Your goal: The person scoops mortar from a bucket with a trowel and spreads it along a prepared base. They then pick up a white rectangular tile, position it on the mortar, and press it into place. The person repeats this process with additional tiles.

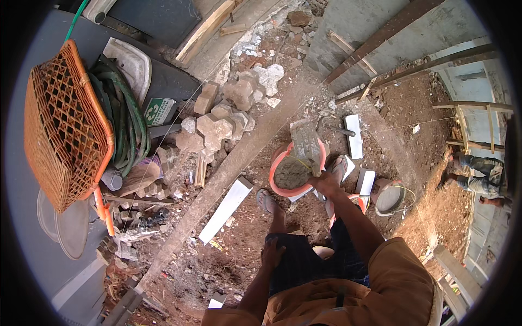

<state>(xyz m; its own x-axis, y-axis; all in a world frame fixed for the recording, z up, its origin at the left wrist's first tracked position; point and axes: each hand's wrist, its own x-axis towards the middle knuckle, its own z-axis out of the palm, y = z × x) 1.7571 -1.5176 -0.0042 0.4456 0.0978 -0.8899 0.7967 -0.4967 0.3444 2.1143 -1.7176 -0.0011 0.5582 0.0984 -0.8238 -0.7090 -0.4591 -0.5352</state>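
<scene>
My right hand (326, 183) is closed around the handle end of a mortar-caked trowel (305, 140). The broad grey blade reaches across the rim of an orange-red bucket (275, 183), with wet grey mortar (291, 173) inside. The bucket stands on the ground between my sandalled feet. My left hand (272, 253) rests on my left knee with its fingers spread over the dark shorts, holding nothing. To the right of my right foot stands a grey bucket (389, 199) with a yellow handle. A second orange-rimmed container (361, 202) is partly hidden by my right forearm.
White blocks (228, 209) lie about on reddish soil. A long concrete strip (239, 157) runs diagonally on the left. Beyond it are stacked paving stones (220, 127), a wicker basket (65, 125) and a green hose (128, 119). Another person (478, 174) is at far right.
</scene>
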